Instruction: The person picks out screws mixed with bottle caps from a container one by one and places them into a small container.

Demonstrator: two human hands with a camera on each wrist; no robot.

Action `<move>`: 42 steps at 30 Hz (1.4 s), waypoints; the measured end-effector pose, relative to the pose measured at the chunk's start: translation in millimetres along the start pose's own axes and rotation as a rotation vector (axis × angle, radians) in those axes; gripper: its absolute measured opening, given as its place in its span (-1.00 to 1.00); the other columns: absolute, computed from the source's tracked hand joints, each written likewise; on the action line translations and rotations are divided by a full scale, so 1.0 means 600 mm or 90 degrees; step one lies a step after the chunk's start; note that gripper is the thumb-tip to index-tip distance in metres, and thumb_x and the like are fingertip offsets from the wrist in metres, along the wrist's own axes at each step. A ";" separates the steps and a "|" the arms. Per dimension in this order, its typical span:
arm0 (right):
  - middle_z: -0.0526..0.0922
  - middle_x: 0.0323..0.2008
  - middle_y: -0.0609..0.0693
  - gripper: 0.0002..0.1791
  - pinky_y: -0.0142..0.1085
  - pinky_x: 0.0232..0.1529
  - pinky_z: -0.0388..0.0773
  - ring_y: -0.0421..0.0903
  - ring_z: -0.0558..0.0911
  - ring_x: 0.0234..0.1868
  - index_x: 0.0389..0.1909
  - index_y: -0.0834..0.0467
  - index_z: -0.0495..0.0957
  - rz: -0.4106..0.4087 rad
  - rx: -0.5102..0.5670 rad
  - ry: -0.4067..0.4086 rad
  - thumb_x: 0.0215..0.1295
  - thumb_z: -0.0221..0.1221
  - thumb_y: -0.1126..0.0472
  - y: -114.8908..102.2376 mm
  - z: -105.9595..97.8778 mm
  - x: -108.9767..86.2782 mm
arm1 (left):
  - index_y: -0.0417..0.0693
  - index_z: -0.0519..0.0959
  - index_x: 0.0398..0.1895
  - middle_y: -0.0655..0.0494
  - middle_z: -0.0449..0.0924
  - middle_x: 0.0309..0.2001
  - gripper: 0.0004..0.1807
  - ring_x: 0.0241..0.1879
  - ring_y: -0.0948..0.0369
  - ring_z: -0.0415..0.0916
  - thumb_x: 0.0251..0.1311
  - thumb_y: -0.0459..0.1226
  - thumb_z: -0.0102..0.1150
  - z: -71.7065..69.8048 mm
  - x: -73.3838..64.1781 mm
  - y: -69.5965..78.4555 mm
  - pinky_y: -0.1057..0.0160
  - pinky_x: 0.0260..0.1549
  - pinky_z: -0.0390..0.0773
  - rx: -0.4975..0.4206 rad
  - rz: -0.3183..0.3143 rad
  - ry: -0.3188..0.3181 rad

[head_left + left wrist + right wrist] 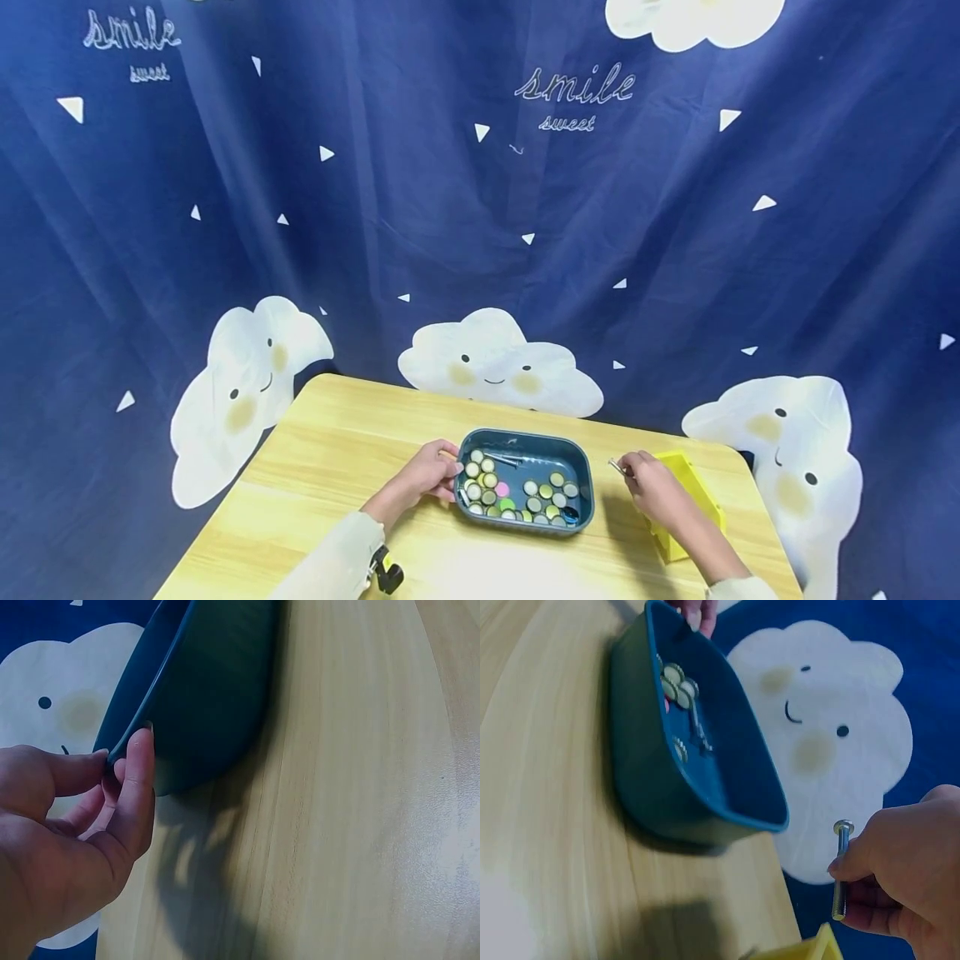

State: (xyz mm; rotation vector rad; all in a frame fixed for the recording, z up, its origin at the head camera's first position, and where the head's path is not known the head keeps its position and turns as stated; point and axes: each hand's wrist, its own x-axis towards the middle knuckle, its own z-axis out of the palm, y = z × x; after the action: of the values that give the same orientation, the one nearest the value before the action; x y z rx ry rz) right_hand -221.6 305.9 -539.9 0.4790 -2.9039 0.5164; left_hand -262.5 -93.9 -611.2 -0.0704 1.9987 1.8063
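Observation:
A dark teal plastic basin [555, 450] stands on the table, with several bottle caps [534, 504] and a few metal bolts [510, 459] in it. At its left end my left hand [431, 471] pinches the rim, thumb on one side and fingers on the other, as the left wrist view [82, 825] shows. To the right of the basin, my right hand [656, 487] holds a silver bolt [841, 870] between thumb and fingers, its round head up in the right wrist view. Below that hand is a yellow container [693, 492], partly hidden by the hand and forearm.
The wooden table [360, 433] has rounded far corners and ends at a blue curtain [420, 208] printed with clouds. Inside the basin lie a pink disc [502, 489], a green disc [507, 504] and a dark blue object [571, 515] near the right end.

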 end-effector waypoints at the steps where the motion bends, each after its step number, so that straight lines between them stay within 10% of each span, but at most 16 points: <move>1: 0.60 -0.39 -0.01 -0.84 -0.26 -0.36 0.70 -0.14 0.59 -0.34 -0.30 0.24 0.63 0.004 0.001 0.006 0.17 0.30 0.52 0.006 0.001 -0.003 | -0.36 0.37 0.23 -0.13 0.54 -0.30 -0.58 -0.53 0.22 0.51 0.35 -0.43 0.13 0.000 0.000 0.001 0.23 -0.58 0.81 -0.001 0.001 0.000; 9: 0.63 -0.41 0.01 -0.84 -0.22 -0.35 0.70 -0.12 0.61 -0.34 -0.32 0.27 0.63 0.006 -0.028 0.055 0.10 0.32 0.53 0.041 -0.002 -0.026 | -0.35 0.37 0.21 -0.18 0.56 -0.27 -0.60 -0.52 0.21 0.53 0.35 -0.44 0.12 0.000 -0.001 0.000 0.21 -0.57 0.82 -0.005 0.004 -0.002; 25: 0.70 -0.30 0.13 -0.88 -0.01 -0.21 0.78 0.12 0.72 -0.22 -0.20 0.37 0.61 0.120 -0.018 -0.069 0.26 0.20 0.49 0.113 0.003 -0.043 | -0.35 0.37 0.23 -0.17 0.56 -0.29 -0.59 -0.53 0.22 0.52 0.36 -0.43 0.12 0.000 -0.001 -0.002 0.22 -0.58 0.81 0.002 0.008 0.003; 42: 0.63 -0.41 0.14 -0.98 0.04 -0.27 0.74 0.11 0.68 -0.30 -0.36 0.34 0.58 0.113 -0.064 -0.094 0.23 0.20 0.48 0.152 0.038 -0.051 | -0.34 0.37 0.21 -0.08 0.51 -0.35 -0.59 -0.53 0.23 0.50 0.33 -0.43 0.13 0.001 -0.006 0.000 0.22 -0.57 0.81 0.007 0.014 0.003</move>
State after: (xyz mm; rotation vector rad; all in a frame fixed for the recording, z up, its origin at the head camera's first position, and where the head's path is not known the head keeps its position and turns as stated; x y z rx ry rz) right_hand -225.7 387.6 -595.8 0.2571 -3.1143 0.3696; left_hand -259.1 -94.5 -610.0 -0.0494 2.0203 1.8103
